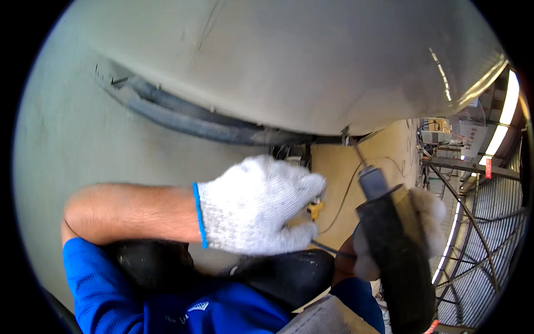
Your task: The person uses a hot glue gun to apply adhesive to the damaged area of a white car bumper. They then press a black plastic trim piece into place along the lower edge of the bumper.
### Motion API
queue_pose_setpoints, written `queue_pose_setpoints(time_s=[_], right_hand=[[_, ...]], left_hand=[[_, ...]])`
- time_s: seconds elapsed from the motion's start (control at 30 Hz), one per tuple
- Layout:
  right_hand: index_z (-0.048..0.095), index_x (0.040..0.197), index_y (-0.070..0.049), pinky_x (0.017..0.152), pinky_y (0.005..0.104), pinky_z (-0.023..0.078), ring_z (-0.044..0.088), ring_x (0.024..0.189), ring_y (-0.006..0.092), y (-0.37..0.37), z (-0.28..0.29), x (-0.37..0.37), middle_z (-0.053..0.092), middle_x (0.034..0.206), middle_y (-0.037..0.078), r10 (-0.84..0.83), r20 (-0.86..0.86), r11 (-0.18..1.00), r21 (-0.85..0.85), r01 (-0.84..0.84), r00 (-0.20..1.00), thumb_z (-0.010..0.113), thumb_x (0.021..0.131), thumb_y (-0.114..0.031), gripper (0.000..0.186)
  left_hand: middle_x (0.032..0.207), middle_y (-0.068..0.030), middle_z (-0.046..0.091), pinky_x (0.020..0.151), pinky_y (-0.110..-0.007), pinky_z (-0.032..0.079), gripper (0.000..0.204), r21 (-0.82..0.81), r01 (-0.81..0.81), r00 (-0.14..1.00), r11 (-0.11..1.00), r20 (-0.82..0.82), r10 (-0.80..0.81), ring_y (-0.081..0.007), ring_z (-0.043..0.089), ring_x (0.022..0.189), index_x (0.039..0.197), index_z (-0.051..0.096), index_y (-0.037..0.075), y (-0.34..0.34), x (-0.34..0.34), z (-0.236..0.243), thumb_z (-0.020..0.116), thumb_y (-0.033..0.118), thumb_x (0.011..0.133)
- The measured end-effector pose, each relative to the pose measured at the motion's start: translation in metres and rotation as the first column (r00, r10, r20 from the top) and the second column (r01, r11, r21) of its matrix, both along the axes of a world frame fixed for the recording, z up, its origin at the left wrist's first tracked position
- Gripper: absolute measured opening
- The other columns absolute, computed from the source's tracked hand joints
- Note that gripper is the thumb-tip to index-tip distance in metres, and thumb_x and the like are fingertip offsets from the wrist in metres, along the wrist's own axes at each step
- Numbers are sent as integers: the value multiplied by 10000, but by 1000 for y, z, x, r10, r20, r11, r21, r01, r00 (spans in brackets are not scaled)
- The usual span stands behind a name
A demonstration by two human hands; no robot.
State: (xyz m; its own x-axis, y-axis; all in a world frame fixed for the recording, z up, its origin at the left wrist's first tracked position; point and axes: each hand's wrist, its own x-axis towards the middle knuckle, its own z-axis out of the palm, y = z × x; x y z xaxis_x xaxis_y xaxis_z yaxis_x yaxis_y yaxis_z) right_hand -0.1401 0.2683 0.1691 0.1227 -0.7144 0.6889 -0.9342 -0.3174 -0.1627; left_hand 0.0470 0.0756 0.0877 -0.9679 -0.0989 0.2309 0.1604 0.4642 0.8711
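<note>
My right hand point(425, 222), in a pale work glove, grips a black power tool point(396, 253). The tool's long bit point(359, 153) reaches a small metal fitting point(345, 133) on a dark curved strip point(222, 128) along the lower edge of a large pale grey curved panel point(278, 55). My left hand point(258, 206), in a white knit glove with blue cuff, is left of the tool, fingers loosely bent, thumb and forefinger apart; nothing visible between them, other fingertips hidden. A dark cable point(334, 250) runs beside its thumb toward the tool.
Beyond my hands lies a tan floor point(364, 206) with thin cables and a small yellow object point(315, 211). A pale green-grey surface point(67, 139) fills the left. At right are steel struts point(461, 195), corrugated sheeting point(495, 245), light strips and some equipment point(436, 125). My bent legs show below.
</note>
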Motion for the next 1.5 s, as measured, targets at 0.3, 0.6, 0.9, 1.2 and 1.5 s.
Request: queue_pose_setpoints(time_s=[0.3, 0.6, 0.9, 1.2, 1.5], right_hand=[[504, 1308, 29, 855, 302, 602, 682, 1017, 212, -5, 9, 5, 646, 1182, 166, 27, -19, 999, 30, -27, 999, 696, 987, -230, 455], [453, 1350, 45, 821, 283, 643, 712, 958, 225, -1, 16, 10, 613, 1194, 206, -43, 31, 992, 121, 39, 999, 695, 986, -207, 505], [473, 1332, -11, 753, 330, 635, 568, 996, 295, -40, -8, 48, 509, 1164, 143, 56, 249, 996, -83, -36, 967, 786, 893, -292, 608], [491, 1070, -29, 658, 291, 515, 536, 787, 204, -36, -30, 54, 489, 943, 65, -325, -124, 933, -201, 297, 938, 641, 907, -158, 256], [526, 1064, 9, 671, 285, 501, 547, 758, 167, -31, 0, 33, 532, 915, 65, -89, 21, 996, 15, 88, 996, 556, 892, -85, 198]], left_hand=[[813, -18, 557, 598, -319, 525, 720, -690, -498, 862, 526, -327, 387, -177, 600, 687, 1486, 502, 158, 8, -9, -4, 750, 223, 813], [854, -28, 626, 598, -311, 503, 368, -418, -595, 736, 687, -628, 255, -161, 641, 726, 1073, 700, 111, -2, -11, 6, 730, 229, 726], [854, -19, 610, 544, -286, 415, 299, -395, -566, 664, 724, -738, 117, -143, 555, 659, 942, 682, 106, -2, 13, 16, 694, 235, 673], [849, -53, 639, 649, -356, 471, 187, -158, -443, 431, 882, -901, 55, -210, 626, 772, 928, 660, 72, 40, -11, 80, 677, 155, 762], [778, -2, 525, 711, -404, 455, 221, -18, -478, 302, 878, -942, 146, -213, 562, 756, 899, 602, 97, 92, -50, 105, 638, 268, 762]])
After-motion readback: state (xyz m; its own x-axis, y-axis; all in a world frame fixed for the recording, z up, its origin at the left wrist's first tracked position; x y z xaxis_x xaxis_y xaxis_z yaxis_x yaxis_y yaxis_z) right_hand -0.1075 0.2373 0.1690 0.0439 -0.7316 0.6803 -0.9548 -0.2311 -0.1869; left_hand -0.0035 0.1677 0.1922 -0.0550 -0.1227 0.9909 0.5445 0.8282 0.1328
